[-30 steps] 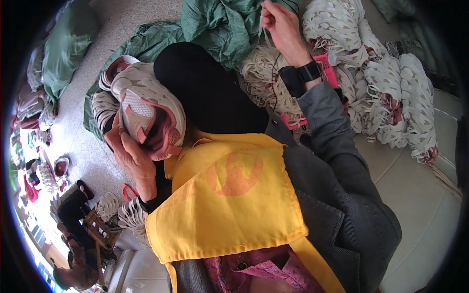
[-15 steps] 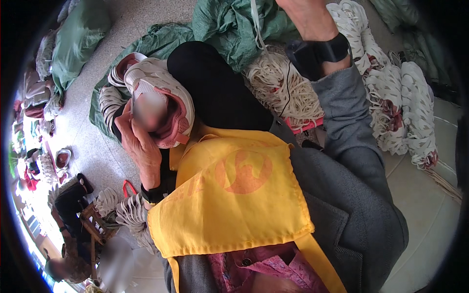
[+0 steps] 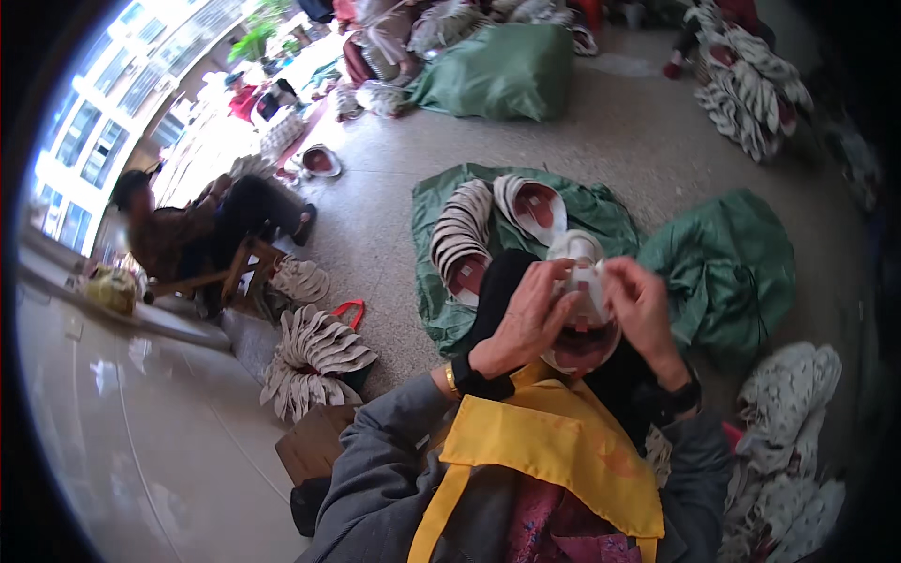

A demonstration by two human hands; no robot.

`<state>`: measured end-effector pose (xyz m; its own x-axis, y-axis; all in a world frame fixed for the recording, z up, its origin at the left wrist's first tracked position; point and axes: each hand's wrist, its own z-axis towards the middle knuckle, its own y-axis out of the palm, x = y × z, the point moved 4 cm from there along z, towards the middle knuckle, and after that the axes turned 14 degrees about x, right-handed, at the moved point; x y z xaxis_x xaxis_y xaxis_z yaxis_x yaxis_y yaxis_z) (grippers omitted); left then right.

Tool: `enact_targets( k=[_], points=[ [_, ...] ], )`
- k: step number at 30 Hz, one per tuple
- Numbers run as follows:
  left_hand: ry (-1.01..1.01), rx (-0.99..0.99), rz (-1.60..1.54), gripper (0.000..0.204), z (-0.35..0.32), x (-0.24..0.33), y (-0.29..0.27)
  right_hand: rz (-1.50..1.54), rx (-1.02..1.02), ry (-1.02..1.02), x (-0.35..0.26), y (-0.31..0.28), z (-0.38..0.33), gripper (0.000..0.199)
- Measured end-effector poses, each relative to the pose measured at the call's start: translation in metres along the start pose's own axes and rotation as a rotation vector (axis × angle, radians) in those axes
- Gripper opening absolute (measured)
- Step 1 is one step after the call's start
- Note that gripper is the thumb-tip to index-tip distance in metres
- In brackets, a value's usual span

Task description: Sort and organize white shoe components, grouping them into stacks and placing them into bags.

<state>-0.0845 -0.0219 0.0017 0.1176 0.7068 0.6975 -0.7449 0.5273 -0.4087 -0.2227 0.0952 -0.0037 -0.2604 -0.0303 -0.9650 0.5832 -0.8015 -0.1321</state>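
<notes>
A white shoe upper (image 3: 584, 298) is held between the left hand (image 3: 527, 319) and right hand (image 3: 644, 310), both closed on it above the yellow apron (image 3: 554, 441)

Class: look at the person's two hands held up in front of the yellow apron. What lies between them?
In the head view, a white shoe upper with a red lining lies between the left hand and right hand, both gripping it.
</notes>
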Motion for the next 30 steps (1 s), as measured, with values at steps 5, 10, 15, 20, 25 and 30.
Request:
enact_targets(
  k=[5,10,15,20,25,30],
  points=[
    [-0.194,-0.082,-0.400,0.027,0.010,0.021,0.009,-0.167,-0.131,-0.223,-0.034,0.016,-0.017,0.010],
    [0.024,-0.116,-0.311,0.026,0.019,0.020,0.015,-0.201,-0.171,-0.201,-0.058,0.001,-0.019,0.008],
    [0.017,-0.132,-0.393,0.025,0.021,0.019,0.013,-0.186,-0.056,-0.217,-0.063,-0.023,-0.020,0.003],
    [-0.521,-0.224,-0.801,0.028,0.018,0.026,0.007,-0.361,0.193,-0.324,-0.052,-0.070,-0.006,0.007],
    [-0.356,-0.174,-0.727,0.031,0.025,0.017,-0.010,-0.395,0.430,-0.161,0.009,-0.151,0.001,0.011],
    [-0.394,-0.178,-0.758,0.036,0.031,0.021,-0.028,-0.457,0.512,-0.024,0.069,-0.229,-0.011,0.017]
  ],
)
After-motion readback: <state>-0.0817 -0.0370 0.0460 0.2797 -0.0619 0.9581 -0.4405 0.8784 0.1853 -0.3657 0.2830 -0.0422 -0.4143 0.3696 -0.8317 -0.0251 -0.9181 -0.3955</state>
